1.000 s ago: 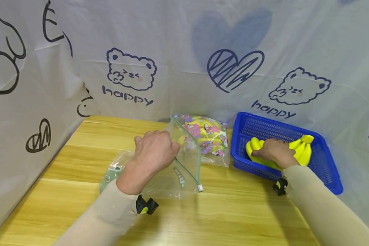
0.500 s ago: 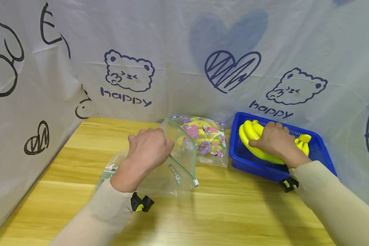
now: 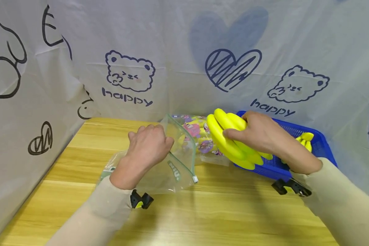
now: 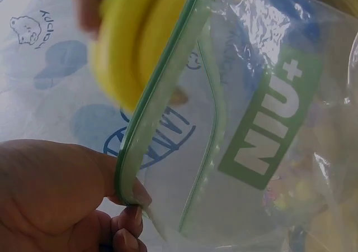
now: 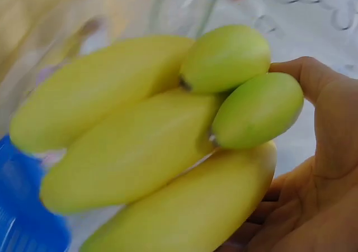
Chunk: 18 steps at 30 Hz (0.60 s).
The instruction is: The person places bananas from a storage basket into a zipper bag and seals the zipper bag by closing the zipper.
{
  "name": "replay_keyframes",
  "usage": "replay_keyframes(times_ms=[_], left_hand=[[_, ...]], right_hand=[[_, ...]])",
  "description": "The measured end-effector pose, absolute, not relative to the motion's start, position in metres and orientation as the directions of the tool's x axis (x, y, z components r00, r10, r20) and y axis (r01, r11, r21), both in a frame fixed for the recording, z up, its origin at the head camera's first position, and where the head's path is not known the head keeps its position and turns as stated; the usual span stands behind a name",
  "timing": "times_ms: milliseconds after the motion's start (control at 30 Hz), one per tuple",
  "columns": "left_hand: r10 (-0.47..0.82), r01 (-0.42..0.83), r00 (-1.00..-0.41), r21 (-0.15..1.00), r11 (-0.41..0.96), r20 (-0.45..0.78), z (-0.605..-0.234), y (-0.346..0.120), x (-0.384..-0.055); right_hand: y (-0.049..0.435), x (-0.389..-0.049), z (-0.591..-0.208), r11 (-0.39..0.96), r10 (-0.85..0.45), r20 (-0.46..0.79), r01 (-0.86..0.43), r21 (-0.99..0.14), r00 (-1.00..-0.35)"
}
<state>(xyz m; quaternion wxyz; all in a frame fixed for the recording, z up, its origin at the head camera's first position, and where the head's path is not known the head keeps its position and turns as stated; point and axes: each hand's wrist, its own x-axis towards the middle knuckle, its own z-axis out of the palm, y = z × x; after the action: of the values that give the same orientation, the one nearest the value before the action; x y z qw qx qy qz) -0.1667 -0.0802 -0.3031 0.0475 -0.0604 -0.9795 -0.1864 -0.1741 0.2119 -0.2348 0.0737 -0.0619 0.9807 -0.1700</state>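
A clear zip bag (image 3: 160, 179) with a green seal strip and a white slider is held at its mouth by my left hand (image 3: 146, 152). In the left wrist view, thumb and fingers pinch the corner of the green strip (image 4: 131, 168), and the mouth stands parted. My right hand (image 3: 264, 135) grips a bunch of yellow bananas (image 3: 229, 136) with greenish ends, thumb on the near side. The bunch is raised at the left edge of the blue basket (image 3: 261, 172), overlapping a printed bag (image 3: 190, 135) in the head view.
Another bunch of bananas (image 3: 306, 139) lies in the basket, partly behind my right wrist. The printed bag, with yellow things inside, lies on the wooden table (image 3: 203, 218) against the white patterned sheet (image 3: 184, 44), which encloses the back and left.
My right hand has lifted the banana bunch out of the basket and carried it left toward the zip bag. My left hand still holds the bag, nearly in place.
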Motion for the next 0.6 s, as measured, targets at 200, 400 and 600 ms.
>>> replay_keyframes(times_ms=[200,400,600], left_hand=[[0.108,0.144,-0.987,0.376,0.916,0.116,-0.299,-0.078,-0.166],[0.126,0.155,-0.987,0.419,0.895,0.096,-0.293,-0.075,-0.161],[0.149,0.182,-0.983,0.442,0.878,0.110,-0.287,-0.072,-0.155]], right_hand=[[0.179,-0.159,-0.211,0.872,-0.267,-0.167,-0.164,-0.462,-0.949],[0.164,-0.156,-0.208,0.848,-0.336,-0.236,-0.185,-0.496,-0.912],[0.165,-0.164,-0.218,0.854,-0.367,-0.320,-0.180,-0.488,-0.874]])
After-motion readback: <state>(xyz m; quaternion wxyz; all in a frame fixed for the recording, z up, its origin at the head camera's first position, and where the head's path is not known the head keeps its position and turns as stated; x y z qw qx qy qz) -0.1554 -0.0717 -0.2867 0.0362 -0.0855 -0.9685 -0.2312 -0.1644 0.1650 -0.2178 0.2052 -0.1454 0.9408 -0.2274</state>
